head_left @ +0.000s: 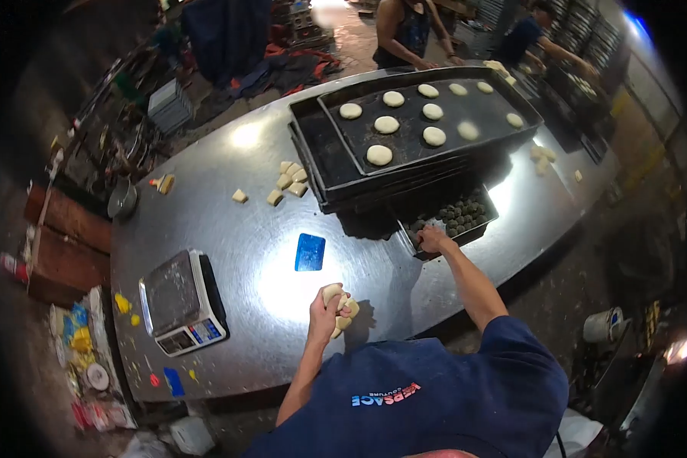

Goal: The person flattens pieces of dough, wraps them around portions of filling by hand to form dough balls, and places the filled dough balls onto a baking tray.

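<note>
Dough (332, 292), lower centre of frame, is clasped in the fingers of the left hand (326, 309), while dark balls (466, 214) right of centre, best pinched lightly, are touched by the right hand (433, 240), its finger closure indiscernible.

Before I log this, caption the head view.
Left hand holds dough; right hand reaches into a pan of dark balls.

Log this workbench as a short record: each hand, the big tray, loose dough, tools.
Left hand: holding a pale dough piece
Right hand: inside a metal pan of dark balls
Baking tray: pale dough rounds, spaced apart
Loose dough: cut pieces on the metal table
Tools: blue scraper, digital scale
</note>
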Available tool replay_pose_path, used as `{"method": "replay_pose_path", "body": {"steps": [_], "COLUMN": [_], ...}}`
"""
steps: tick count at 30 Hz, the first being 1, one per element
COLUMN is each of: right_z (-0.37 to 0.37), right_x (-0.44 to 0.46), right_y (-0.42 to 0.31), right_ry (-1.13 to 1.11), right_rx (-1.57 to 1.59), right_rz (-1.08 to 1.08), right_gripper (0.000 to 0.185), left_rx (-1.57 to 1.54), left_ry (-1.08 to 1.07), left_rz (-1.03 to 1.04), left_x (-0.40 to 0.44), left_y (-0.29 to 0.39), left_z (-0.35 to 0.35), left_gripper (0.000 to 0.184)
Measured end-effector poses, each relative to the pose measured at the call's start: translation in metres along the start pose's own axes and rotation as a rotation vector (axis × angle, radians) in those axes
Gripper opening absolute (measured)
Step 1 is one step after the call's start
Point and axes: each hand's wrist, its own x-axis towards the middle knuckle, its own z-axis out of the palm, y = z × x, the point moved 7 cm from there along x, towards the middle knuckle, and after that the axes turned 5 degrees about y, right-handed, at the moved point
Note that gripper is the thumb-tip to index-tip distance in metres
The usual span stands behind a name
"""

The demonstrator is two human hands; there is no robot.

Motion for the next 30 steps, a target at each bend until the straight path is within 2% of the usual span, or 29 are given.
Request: {"method": "replay_pose_path", "body": {"steps": [3, 6, 7, 10, 12, 14, 16, 18, 19, 21, 24, 27, 30], "right_z": [-0.005, -0.006, -0.018, -0.048, -0.056, -0.063, -0.066, -0.061, -0.052, -0.042, -0.044, -0.064, -0.05], "right_x": [-0.008, -0.015, -0.027, -0.059, -0.083, -0.124, -0.162, -0.188, -0.196, -0.207, -0.216, -0.235, -0.226], "right_y": [0.005, 0.025, 0.018, -0.013, -0.057, -0.122, -0.184, -0.227, -0.235, -0.248, -0.25, -0.265, -0.257], "right_ry": [0.311, 0.509, 0.55, 0.703, 0.72, 0.644, 0.645, 0.69, 0.692, 0.7, 0.697, 0.732, 0.692], "right_rx": [-0.175, 0.01, 0.02, 0.618, 0.824, 1.11, 1.068, 0.92, 0.887, 0.825, 0.95, 0.914, 0.842], "right_rz": [0.117, 0.23, 0.208, 0.045, -0.065, -0.062, -0.26, -0.493, -0.469, -0.426, -0.392, -0.621, -0.62], "right_gripper": [0.023, 0.025, 0.026, 0.025, 0.023, 0.026, 0.03, 0.034, 0.036, 0.039, 0.045, 0.047, 0.047], "left_rx": [0.103, 0.325, 0.273, 0.131, 0.069, -0.047, -0.093, -0.315, -0.426, -0.363, -0.378, -0.483, -0.401], "left_ry": [-0.064, -0.097, -0.109, -0.106, -0.059, -0.064, -0.083, -0.213, -0.275, -0.199, -0.141, -0.163, -0.088], "left_rz": [0.032, 0.058, 0.031, 0.004, 0.021, -0.042, -0.055, -0.134, -0.179, -0.162, -0.188, -0.257, -0.118], "left_x": [-0.011, -0.028, -0.033, -0.034, -0.034, -0.021, -0.01, -0.002, -0.002, -0.008, -0.009, -0.019, -0.024], "left_y": [-0.009, -0.004, -0.005, 0.002, 0.005, -0.011, -0.015, -0.014, -0.012, -0.005, -0.004, -0.001, 0.01], "left_z": [0.006, 0.01, 0.01, 0.012, 0.012, 0.013, 0.022, 0.033, 0.039, 0.04, 0.037, 0.04, 0.041], "left_gripper": [0.027, 0.026, 0.027, 0.029, 0.031, 0.033, 0.036, 0.038, 0.038, 0.038, 0.039, 0.042, 0.041]}}
